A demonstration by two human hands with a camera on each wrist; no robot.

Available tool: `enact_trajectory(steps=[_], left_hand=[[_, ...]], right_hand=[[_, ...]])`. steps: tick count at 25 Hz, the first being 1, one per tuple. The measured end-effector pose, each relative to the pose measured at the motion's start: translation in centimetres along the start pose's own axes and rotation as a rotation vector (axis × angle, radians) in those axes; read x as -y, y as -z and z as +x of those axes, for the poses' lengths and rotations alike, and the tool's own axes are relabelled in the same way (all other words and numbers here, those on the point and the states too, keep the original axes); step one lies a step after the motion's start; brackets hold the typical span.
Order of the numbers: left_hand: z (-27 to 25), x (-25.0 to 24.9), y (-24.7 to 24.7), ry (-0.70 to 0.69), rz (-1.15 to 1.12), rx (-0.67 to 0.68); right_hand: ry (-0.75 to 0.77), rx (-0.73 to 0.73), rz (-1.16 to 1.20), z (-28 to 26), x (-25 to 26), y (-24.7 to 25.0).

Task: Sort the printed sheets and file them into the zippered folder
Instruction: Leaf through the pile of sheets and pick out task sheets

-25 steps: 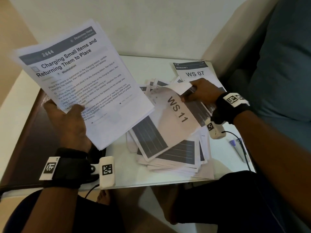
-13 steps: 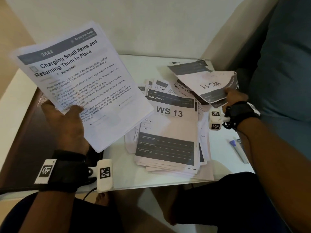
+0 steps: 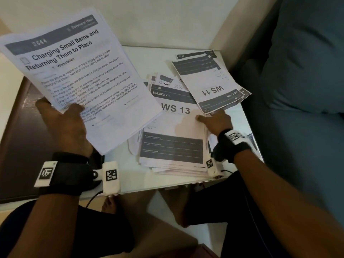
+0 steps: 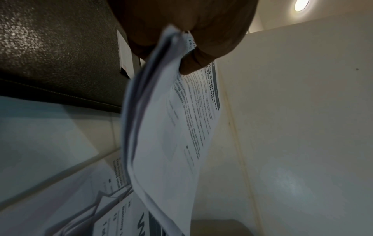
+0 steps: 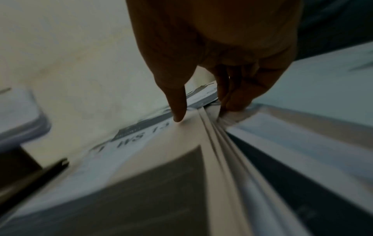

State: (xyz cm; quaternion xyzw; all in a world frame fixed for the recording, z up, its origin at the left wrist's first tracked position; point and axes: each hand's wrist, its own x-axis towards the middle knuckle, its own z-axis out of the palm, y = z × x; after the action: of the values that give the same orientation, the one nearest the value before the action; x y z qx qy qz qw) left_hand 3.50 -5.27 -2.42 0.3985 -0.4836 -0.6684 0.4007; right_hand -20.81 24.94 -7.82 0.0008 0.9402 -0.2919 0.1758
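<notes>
A seated person's left hand (image 3: 65, 125) grips a raised sheaf of printed sheets (image 3: 78, 75) above a white table (image 3: 139, 56), while the right hand (image 3: 216, 121) pinches the edge of the "WS 13" sheet (image 3: 175, 123) topping the loose pile; a "WS 11" sheet (image 3: 210, 84) lies beyond.

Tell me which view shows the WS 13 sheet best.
Head view: the WS 13 sheet lies atop the pile, heading legible, partly covered by the left hand's held sheets. Right wrist view shows it blurred under the right hand's thumb. Left wrist view catches only its corner.
</notes>
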Motion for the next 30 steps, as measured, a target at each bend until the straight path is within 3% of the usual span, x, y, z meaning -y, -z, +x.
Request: enact_trajectory(steps=[6,11,17,22,24,26,30], left_hand=[[0.7,-0.6,0.3,-0.044,0.059,-0.022],[1.2,-0.6,0.5,-0.083,0.087,-0.063],[1.2,-0.6,0.4,-0.090,0.091,-0.081],[0.1,-0.9,0.0,-0.097,0.034,-0.051],[0.7,-0.7,0.0,-0.096,0.033,-0.069],[1.3,-0.4,0.5,-0.086,-0.003,-0.064],[1.8,-0.2,1.0,-0.081,0.045,-0.092]], right_hand=[[0.096,-0.053,-0.134,-1.0,0.9,-1.6],[0.147,0.024,0.029,-1.3,1.5,-2.3],[0.313,-0.050,0.045,-2.1,2.6,-2.6],[0.218,0.207,0.356,-3.7,3.4,-2.5],[0.249,0.224,0.425,-3.3,3.6,-1.2],[0.262,0.130,0.417,-1.2,4.1,1.7],[0.173,-0.042,0.083,7.4,5.4,9.0]])
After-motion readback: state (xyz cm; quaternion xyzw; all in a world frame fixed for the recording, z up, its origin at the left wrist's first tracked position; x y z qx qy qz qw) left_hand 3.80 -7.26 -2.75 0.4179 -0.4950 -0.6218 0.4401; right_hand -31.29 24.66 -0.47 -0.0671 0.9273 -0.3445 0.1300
